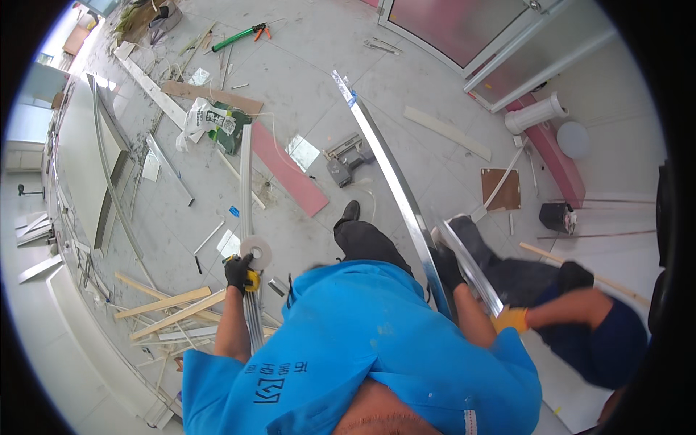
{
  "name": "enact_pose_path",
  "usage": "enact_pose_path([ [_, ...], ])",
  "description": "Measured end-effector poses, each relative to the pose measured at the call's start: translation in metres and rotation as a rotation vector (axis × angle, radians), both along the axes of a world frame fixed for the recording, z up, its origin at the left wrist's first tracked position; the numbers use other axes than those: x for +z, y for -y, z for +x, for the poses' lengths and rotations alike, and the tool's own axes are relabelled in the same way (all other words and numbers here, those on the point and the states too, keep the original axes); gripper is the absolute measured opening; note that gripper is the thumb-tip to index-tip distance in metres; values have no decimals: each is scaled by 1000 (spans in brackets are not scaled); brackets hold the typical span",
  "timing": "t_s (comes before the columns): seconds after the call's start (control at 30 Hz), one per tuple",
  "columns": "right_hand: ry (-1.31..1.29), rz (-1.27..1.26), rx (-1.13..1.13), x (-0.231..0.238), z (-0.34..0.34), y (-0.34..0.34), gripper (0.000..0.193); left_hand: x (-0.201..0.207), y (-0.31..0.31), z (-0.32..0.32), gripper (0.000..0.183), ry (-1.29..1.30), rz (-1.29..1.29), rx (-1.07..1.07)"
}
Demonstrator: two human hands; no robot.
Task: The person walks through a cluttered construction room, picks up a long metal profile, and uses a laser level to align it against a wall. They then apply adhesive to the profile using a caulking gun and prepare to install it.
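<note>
My left hand, in a black glove, is closed around a yellow tape measure. A pale flat roll of tape is at its fingertips; whether the hand also grips it is unclear. Below it run long light metal strips. On the right, my right hand, also black-gloved, is closed on a long shiny metal profile, which slants away to the far side with scraps of film on its end. Its fingers are partly hidden. Beside it is a second, shorter shiny profile.
A co-worker's yellow-gloved hand is at the shorter profile's near end. On the floor lie a nail gun, a pink strip, a green caulking gun, wooden battens and a white bag. A framed door stands at the back.
</note>
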State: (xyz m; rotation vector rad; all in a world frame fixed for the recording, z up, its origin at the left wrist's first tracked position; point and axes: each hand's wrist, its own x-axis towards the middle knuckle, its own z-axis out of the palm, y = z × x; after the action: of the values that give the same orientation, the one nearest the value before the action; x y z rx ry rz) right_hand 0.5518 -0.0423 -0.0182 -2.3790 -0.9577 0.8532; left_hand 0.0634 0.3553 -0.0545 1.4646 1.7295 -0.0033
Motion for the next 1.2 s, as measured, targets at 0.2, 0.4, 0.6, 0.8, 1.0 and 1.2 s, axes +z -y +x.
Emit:
enact_pose_path([
  [0.2, 107, -67, 20, 14, 83, -139, 27, 44, -78, 76, 43, 66, 26, 66],
  [0.4, 415, -41, 288, 10, 196, -268, 18, 18, -145, 137, 39, 61, 17, 192],
  [0.6, 608, -77, 615, 53, 321, -481, 16, -62, -231, 204, 43, -5, 53, 168],
  [0.8, 658, 46, 984, 78, 449, -712, 14, 1, -353, 337, 49, -31, 1, 465],
  [1.0, 726, 5, 1388, 130, 539, -966, 14, -9, -367, 385, 52, -170, 194, 546],
  [1.2, 637, 8, 1891, 96, 577, -1222, 12, -59, -328, 517, 41, -413, 302, 867],
])
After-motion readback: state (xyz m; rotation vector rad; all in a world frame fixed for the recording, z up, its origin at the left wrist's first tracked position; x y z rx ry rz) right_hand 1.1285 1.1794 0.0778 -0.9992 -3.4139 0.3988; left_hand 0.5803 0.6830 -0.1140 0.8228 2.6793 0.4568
